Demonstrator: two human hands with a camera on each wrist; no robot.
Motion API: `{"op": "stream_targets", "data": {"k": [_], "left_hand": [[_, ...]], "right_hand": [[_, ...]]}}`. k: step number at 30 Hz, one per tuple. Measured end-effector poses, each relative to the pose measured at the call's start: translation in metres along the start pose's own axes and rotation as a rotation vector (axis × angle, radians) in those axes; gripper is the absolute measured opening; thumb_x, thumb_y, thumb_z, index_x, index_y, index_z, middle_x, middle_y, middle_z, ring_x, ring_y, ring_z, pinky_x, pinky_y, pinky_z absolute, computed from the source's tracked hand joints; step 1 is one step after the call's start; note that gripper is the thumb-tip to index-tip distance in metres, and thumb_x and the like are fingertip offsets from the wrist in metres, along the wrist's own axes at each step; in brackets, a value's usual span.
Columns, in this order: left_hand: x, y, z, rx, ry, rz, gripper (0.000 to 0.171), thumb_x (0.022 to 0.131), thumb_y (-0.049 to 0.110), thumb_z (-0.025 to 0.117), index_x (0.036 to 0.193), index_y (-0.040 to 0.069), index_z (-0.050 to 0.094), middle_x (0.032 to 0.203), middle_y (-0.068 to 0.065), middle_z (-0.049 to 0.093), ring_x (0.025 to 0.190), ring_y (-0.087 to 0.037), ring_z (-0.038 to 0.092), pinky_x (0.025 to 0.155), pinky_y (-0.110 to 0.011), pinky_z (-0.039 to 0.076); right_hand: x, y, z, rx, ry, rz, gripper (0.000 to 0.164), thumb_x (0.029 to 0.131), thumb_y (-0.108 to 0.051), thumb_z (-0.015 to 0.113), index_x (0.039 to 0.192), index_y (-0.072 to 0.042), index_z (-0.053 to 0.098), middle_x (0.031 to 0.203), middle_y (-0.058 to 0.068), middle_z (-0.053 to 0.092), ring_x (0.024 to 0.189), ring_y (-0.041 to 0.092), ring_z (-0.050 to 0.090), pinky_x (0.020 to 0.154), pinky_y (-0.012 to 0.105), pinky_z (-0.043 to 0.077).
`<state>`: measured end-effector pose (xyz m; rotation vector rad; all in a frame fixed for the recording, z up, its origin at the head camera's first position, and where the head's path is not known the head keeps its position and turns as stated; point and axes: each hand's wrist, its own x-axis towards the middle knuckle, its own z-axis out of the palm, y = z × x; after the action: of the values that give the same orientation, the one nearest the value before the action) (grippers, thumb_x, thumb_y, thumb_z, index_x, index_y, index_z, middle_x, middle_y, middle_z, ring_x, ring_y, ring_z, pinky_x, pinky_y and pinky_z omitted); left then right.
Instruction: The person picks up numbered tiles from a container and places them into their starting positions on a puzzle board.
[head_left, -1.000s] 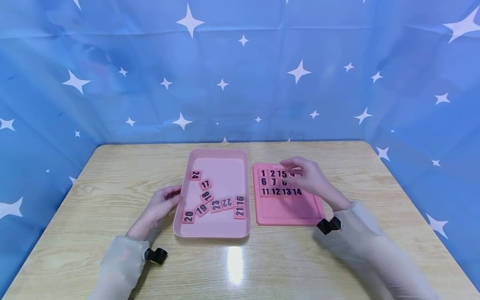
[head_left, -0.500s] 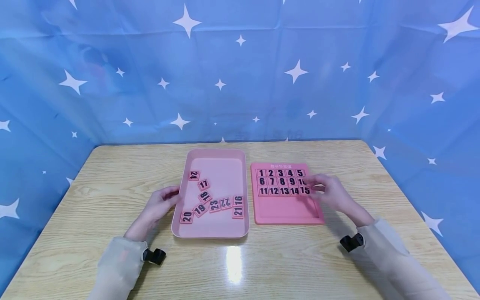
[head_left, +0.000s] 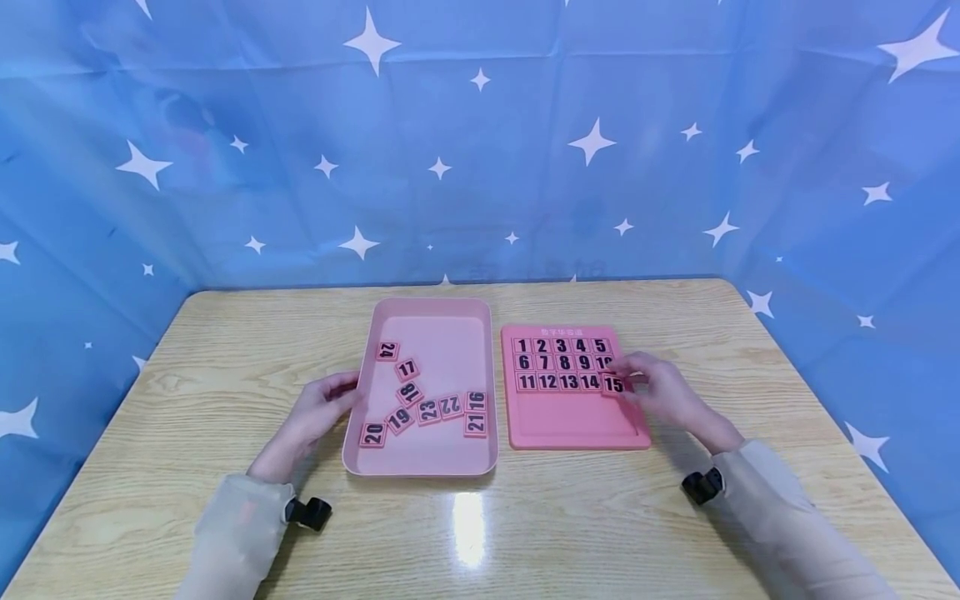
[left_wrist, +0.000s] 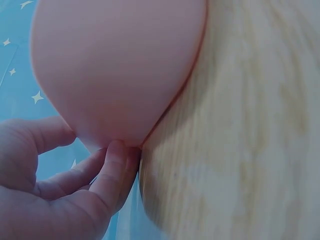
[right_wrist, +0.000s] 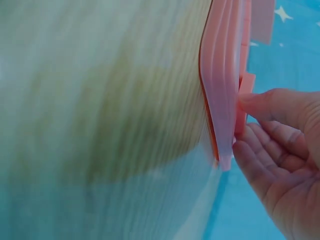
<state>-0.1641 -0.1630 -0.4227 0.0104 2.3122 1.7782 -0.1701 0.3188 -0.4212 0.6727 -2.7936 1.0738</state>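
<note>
My right hand (head_left: 660,392) is at the right side of a pink number puzzle board (head_left: 570,421), its thumb and fingers pinching the number tile 15 (head_left: 613,384). That tile sits at the right end of the third row, a little askew and overlapping the board's rim. In the right wrist view the thumb (right_wrist: 265,105) presses on the raised pink tile (right_wrist: 244,120). Tiles 1 to 14 lie in order on the board. Against the left outer wall of a pale pink tray (head_left: 427,462) rests my left hand (head_left: 318,412); the left wrist view shows its fingertips (left_wrist: 116,150) touching that wall.
Inside the tray lie several loose number tiles, among them 24 (head_left: 387,351), 17 (head_left: 407,369), 20 (head_left: 373,434) and 21 (head_left: 476,424). Both tray and board stand on a wood-grain table (head_left: 255,350). A blue star-patterned cloth (head_left: 480,192) hangs behind and beside it.
My right hand has carried tile 15 from above the top row to the third row's right end. Since half a second ago the tile has shifted slightly right. The left hand stays at the tray.
</note>
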Motion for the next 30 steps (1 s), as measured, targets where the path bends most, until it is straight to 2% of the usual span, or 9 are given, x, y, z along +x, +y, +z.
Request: {"op": "stream_targets", "data": {"k": [6, 10, 16, 23, 30], "left_hand": [[0.0007, -0.0008, -0.0001, 0.001, 0.001, 0.001, 0.042, 0.091, 0.0, 0.053, 0.128, -0.018, 0.043, 0.123, -0.034, 0.05, 0.099, -0.016, 0.056, 0.079, -0.014, 0.047], [0.0015, -0.0021, 0.0, -0.01, 0.001, 0.004, 0.042, 0.091, -0.001, 0.053, 0.127, -0.018, 0.043, 0.122, -0.034, 0.05, 0.092, -0.008, 0.055, 0.079, -0.014, 0.048], [0.0014, -0.0029, -0.0009, -0.008, 0.0, 0.008, 0.042, 0.091, -0.001, 0.052, 0.128, -0.018, 0.042, 0.122, -0.035, 0.05, 0.091, -0.007, 0.055, 0.079, -0.014, 0.048], [0.0001, -0.0017, -0.0008, 0.011, 0.005, -0.004, 0.042, 0.091, 0.002, 0.054, 0.128, -0.017, 0.043, 0.122, -0.033, 0.052, 0.095, -0.015, 0.057, 0.078, -0.015, 0.048], [0.0011, -0.0007, 0.0, 0.004, 0.001, -0.01, 0.042, 0.091, 0.001, 0.053, 0.129, -0.016, 0.044, 0.122, -0.032, 0.052, 0.102, -0.026, 0.056, 0.079, -0.015, 0.048]], "right_hand": [[0.002, -0.0006, -0.0026, -0.036, -0.03, -0.016, 0.036, 0.069, 0.014, 0.072, 0.104, 0.009, 0.062, 0.1, 0.021, 0.062, 0.087, 0.033, 0.061, 0.074, 0.039, 0.055], [0.0048, -0.0002, -0.0053, -0.064, -0.04, -0.071, 0.04, 0.065, 0.018, 0.07, 0.104, 0.011, 0.061, 0.099, 0.022, 0.063, 0.086, 0.035, 0.061, 0.073, 0.042, 0.055], [0.0081, -0.0009, -0.0073, -0.131, -0.05, -0.121, 0.041, 0.064, 0.017, 0.071, 0.103, 0.008, 0.063, 0.095, 0.018, 0.065, 0.083, 0.032, 0.061, 0.071, 0.045, 0.054], [0.0096, -0.0006, -0.0034, -0.159, -0.053, -0.13, 0.043, 0.063, 0.018, 0.072, 0.102, 0.005, 0.064, 0.095, 0.015, 0.065, 0.085, 0.03, 0.061, 0.079, 0.048, 0.052], [0.0093, 0.0031, -0.0027, -0.188, -0.04, -0.11, 0.042, 0.062, 0.017, 0.073, 0.101, 0.005, 0.064, 0.099, 0.017, 0.064, 0.09, 0.033, 0.06, 0.081, 0.05, 0.051]]}}
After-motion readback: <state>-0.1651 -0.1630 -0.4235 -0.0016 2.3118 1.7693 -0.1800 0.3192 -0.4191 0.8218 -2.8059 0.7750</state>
